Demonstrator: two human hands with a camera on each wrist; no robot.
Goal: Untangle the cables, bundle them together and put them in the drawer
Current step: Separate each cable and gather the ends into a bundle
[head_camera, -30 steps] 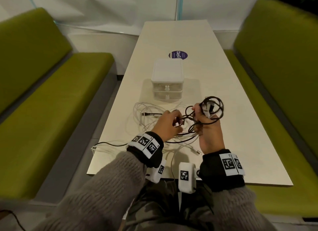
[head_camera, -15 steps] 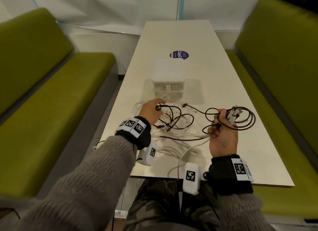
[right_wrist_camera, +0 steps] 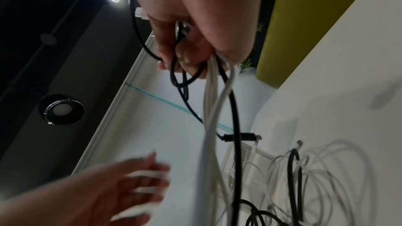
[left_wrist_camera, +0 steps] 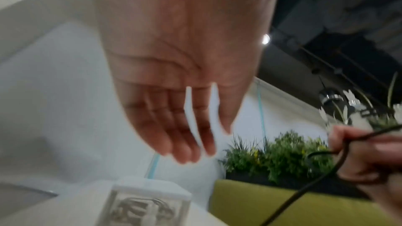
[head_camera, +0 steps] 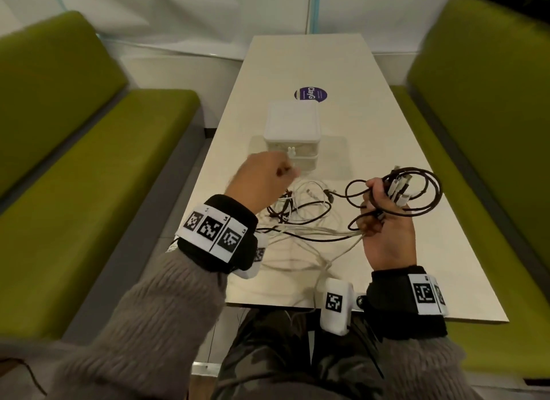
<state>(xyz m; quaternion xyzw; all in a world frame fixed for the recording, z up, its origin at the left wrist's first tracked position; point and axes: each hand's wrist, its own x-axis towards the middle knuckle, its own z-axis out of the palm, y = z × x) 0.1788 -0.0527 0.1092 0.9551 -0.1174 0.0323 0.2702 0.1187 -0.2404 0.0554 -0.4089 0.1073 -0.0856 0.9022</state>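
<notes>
My right hand (head_camera: 384,221) is held above the table's right side and grips a coil of black cable (head_camera: 428,200) together with white cable ends and plugs. White cables (right_wrist_camera: 215,109) and a black one hang from that fist down to the loose tangle (head_camera: 300,212) on the table. My left hand (head_camera: 262,179) hovers above the tangle, just in front of the small white drawer unit (head_camera: 293,125). In the left wrist view its fingers (left_wrist_camera: 185,135) are straight and hold nothing. Both drawers look closed.
The long pale table (head_camera: 387,131) carries a purple round sticker (head_camera: 310,94) behind the drawer unit. Green benches (head_camera: 89,191) (head_camera: 491,131) flank both sides. A white cable loop reaches the near table edge (head_camera: 321,268).
The hands first drew apart, stretching the black cable. My left hand has since let go of it and lifted toward the drawer unit. The right hand keeps its coil.
</notes>
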